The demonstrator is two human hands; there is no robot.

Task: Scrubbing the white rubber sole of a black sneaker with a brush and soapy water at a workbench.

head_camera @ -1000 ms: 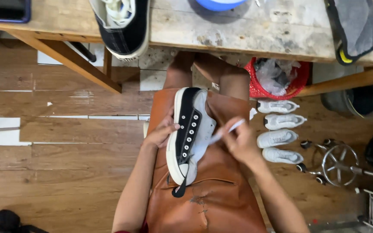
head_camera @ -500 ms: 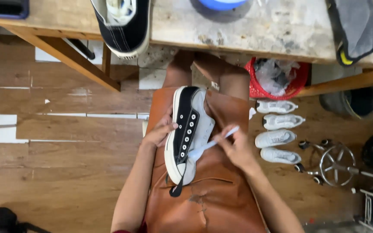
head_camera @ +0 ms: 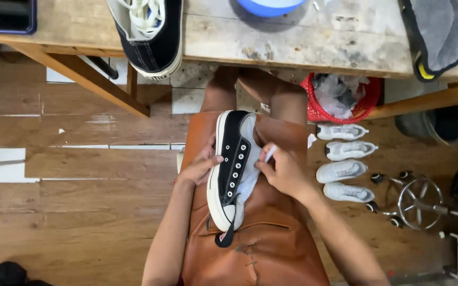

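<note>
Brush (head_camera: 270,153) now tucked inside our shoe (head_camera: 232,164), gripped by right hand (head_camera: 282,172); left hand (head_camera: 200,167) clasps the sole.

R hand (head_camera: 284,172) + brush (head_camera: 270,153) — nearer shoe (head_camera: 231,164)

Bare floor (head_camera: 80,212) left of lap; table edge (head_camera: 292,53) ahead; white shoes (head_camera: 343,161) right.

Black sneaker (head_camera: 232,164) with white sole, brown apron (head_camera: 261,243), red basket (head_camera: 340,103).
</note>
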